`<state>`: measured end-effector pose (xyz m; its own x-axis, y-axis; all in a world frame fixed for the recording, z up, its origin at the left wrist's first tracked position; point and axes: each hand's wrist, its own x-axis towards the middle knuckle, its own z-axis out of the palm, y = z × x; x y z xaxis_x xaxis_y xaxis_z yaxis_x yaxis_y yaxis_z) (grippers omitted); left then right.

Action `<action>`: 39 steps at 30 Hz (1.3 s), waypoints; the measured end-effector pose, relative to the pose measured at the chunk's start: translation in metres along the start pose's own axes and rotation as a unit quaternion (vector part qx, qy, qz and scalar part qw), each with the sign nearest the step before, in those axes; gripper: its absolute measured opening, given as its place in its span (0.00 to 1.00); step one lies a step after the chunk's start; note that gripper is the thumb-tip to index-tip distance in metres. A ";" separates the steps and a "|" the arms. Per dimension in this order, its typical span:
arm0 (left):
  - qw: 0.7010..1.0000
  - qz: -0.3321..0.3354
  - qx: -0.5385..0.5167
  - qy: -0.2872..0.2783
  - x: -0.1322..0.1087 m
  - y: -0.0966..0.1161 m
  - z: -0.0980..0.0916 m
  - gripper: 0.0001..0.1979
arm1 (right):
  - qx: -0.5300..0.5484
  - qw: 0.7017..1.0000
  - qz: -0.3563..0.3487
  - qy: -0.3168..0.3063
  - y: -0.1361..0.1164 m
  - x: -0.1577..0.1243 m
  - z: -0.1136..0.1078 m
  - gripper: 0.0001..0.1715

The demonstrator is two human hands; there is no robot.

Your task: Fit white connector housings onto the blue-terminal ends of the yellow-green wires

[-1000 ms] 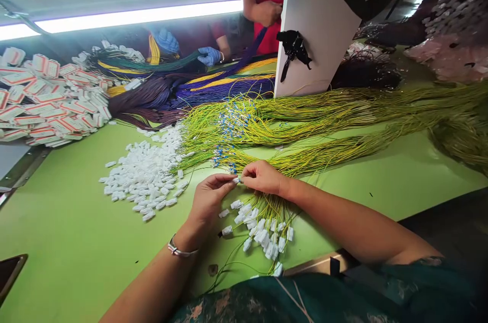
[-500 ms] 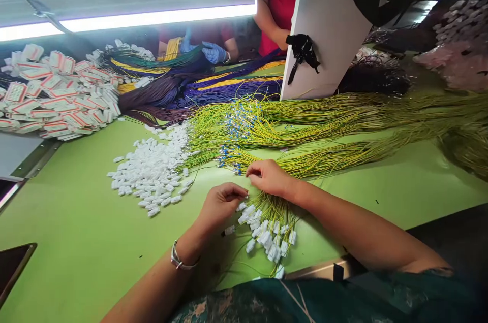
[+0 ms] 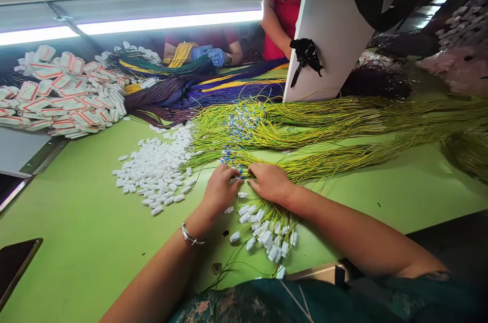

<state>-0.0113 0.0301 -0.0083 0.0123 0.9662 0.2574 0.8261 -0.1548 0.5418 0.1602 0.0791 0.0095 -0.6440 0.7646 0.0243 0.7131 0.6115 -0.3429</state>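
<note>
My left hand and my right hand meet fingertip to fingertip at the blue-tipped ends of a yellow-green wire bundle on the green table. The left fingers pinch at a wire end. The right hand lies curled over the wires and pins them down. Below the hands, a fan of wires ends in white connectors. A pile of loose white connectors lies to the left of my left hand.
Red-and-white labelled parts are heaped at the far left. Purple, brown and yellow wire bundles lie at the back, where another person's blue-gloved hands work. A white panel stands upright. A dark phone lies at the lower left.
My hands parted from a pinched white connector, the left dipping to the finished fan. Both then moved up to the blue-tipped wire ends, where they now meet.
</note>
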 end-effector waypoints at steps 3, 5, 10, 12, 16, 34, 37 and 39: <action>0.999 0.040 0.022 0.007 -0.004 0.000 0.004 0.04 | 0.027 0.999 -0.010 0.022 0.002 -0.002 0.000 0.14; 0.997 0.060 0.043 0.023 -0.008 0.000 0.005 0.06 | 0.037 0.998 -0.020 0.038 0.002 -0.003 -0.001 0.14; 0.988 0.095 0.106 0.061 -0.013 0.008 -0.001 0.09 | 0.044 0.993 -0.079 0.073 -0.002 -0.006 0.000 0.17; 0.987 0.108 0.101 0.061 -0.014 0.013 -0.003 0.09 | 0.034 0.995 -0.081 0.052 -0.003 -0.005 0.001 0.15; 0.996 0.054 -0.030 0.067 -0.012 0.017 -0.004 0.07 | 0.030 0.998 -0.046 0.029 -0.001 -0.003 0.004 0.12; 0.999 0.034 -0.004 0.021 -0.005 -0.008 0.003 0.08 | 0.254 0.952 -0.077 0.150 0.013 0.005 0.008 0.05; 0.999 0.037 0.035 0.019 -0.005 -0.004 0.003 0.09 | 0.221 0.960 -0.072 0.159 0.012 0.004 0.009 0.05; 0.998 0.032 0.048 0.029 -0.006 0.000 0.003 0.08 | 0.198 0.965 -0.079 0.154 0.012 0.003 0.011 0.05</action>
<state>-0.0103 0.0251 -0.0120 0.0360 0.9410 0.3364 0.8748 -0.1924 0.4446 0.1633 0.0867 -0.0045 -0.5795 0.7295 0.3633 0.4119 0.6468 -0.6419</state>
